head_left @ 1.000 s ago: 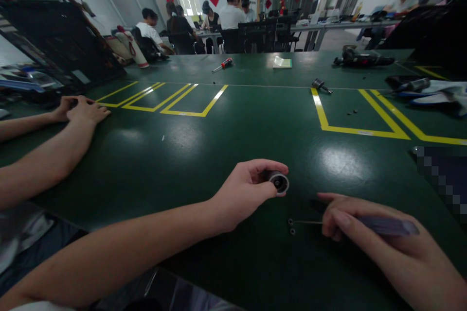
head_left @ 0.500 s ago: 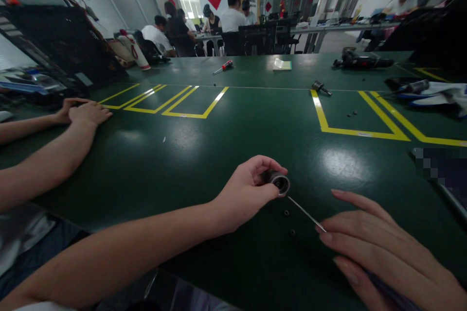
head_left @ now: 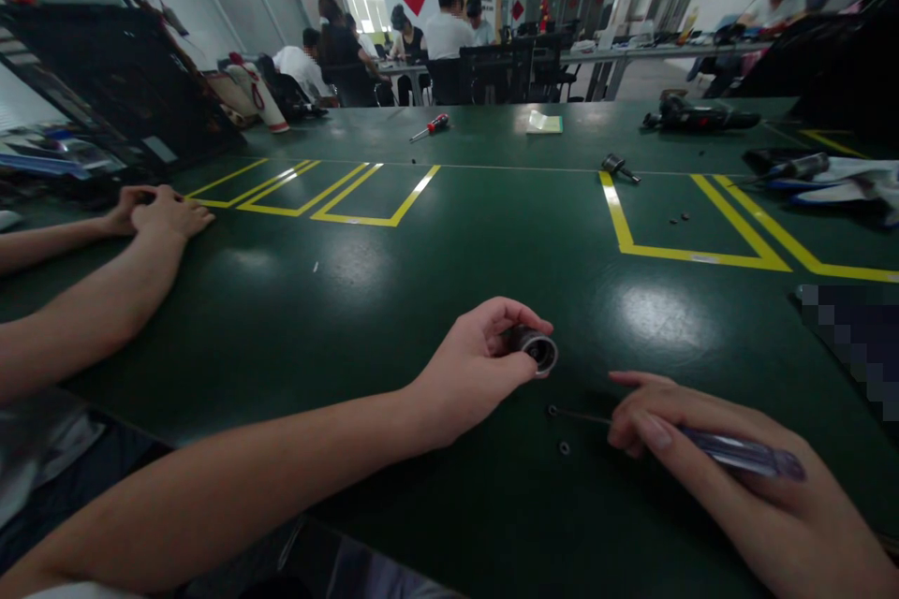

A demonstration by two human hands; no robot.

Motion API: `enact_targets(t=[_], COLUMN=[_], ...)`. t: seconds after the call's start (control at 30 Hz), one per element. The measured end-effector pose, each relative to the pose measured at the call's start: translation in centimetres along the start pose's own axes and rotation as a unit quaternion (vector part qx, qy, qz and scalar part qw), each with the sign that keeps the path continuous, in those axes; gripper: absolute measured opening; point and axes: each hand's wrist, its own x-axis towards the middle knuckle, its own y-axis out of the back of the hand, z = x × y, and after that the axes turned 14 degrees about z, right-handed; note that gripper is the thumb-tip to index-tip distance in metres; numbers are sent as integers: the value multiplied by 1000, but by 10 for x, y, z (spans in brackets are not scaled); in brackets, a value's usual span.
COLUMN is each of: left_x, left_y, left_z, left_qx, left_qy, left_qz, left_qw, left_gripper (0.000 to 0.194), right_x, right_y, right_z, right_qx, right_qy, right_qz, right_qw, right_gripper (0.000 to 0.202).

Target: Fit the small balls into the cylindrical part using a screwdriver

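My left hand [head_left: 478, 370] is closed around a short metal cylinder [head_left: 539, 353], its hollow end turned toward the right. In my right hand [head_left: 730, 449] lies a screwdriver [head_left: 744, 454] with a clear purplish handle and a thin shaft. The shaft's tip meets a small dark ring-like part [head_left: 552, 411] on the table, just below the cylinder. Close by, nearer to me, rests a second small ring-like part [head_left: 564, 448]. Fingers hide most of the cylinder's outer side.
Yellow tape outlines mark the green table [head_left: 456, 262]. Farther off are a geared metal part [head_left: 618, 168], a red-handled screwdriver [head_left: 430, 127], a notepad [head_left: 544, 123] and a black power tool [head_left: 699, 115]. Another person's hands [head_left: 165, 211] rest at left. A dark device [head_left: 853, 337] sits at right.
The screwdriver tip has moved down from beside the cylinder's mouth to the upper small ring. My right hand has turned, bringing the handle into view. My left hand stays nearly still.
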Motion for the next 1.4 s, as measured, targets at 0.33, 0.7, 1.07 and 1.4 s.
enact_targets(t=[0.33,0.7,1.07,1.4], left_x=[0,-2,-6,-5], left_y=[-1,-3,-6,-5], left_z=[-3,0,-1,-8], left_qx=[16,15,69,92], left_qy=[-8,6,-43,-92], left_qz=[4,8,-7,-4], left_qw=[1000,1000,997,992], left_gripper=[29,35,31,29], right_x=[-2,-11,-8,-2], right_y=[-4,1,-5,-6], right_z=[-13,-4,-6,-14], right_qx=[-45,-81,-118,-107], right_qy=[227,313,320,348], right_qz=[36,69,70,76], right_qw=[972,944,937,928], right_gripper=[16,19,16,17])
